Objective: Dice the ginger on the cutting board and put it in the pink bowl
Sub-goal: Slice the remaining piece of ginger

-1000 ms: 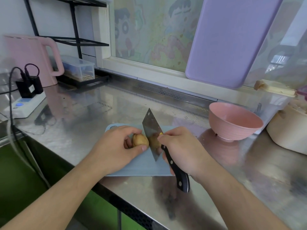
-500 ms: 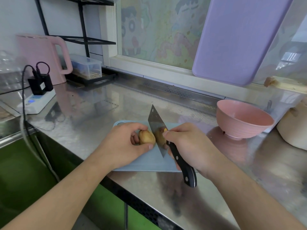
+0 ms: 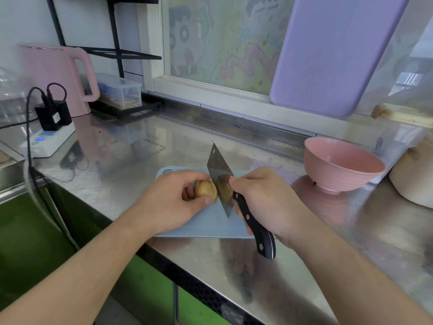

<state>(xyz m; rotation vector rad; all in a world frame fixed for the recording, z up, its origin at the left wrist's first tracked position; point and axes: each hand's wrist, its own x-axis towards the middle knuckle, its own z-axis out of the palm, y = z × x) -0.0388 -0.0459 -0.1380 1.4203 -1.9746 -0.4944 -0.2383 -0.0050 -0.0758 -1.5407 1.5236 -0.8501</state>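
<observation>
Near the front edge of the stainless steel worktop (image 3: pixel 131 170) lies a pale blue cutting board (image 3: pixel 206 225), and on it, towards its back edge, sits the ginger (image 3: pixel 204 190), a knobbly tan piece. The left hand (image 3: pixel 171 202) grips the ginger from the left, thumb against its near side and fingers curled over its far side. Just to the right of the ginger stands the cleaver (image 3: pixel 221 184), its blade upright and edge down on the board, the flat of the blade touching the ginger's right end; whether a cut piece lies behind the blade cannot be told, only a brownish reflection on the steel. The right hand (image 3: pixel 264 200) is wrapped around the cleaver's black riveted handle, forefinger and thumb pinching the blade at its heel, and the handle's butt juts past the board's front edge. The pink bowl (image 3: pixel 342 166) stands on the worktop to the right of the board, well apart from both hands, towards the back edge.
</observation>
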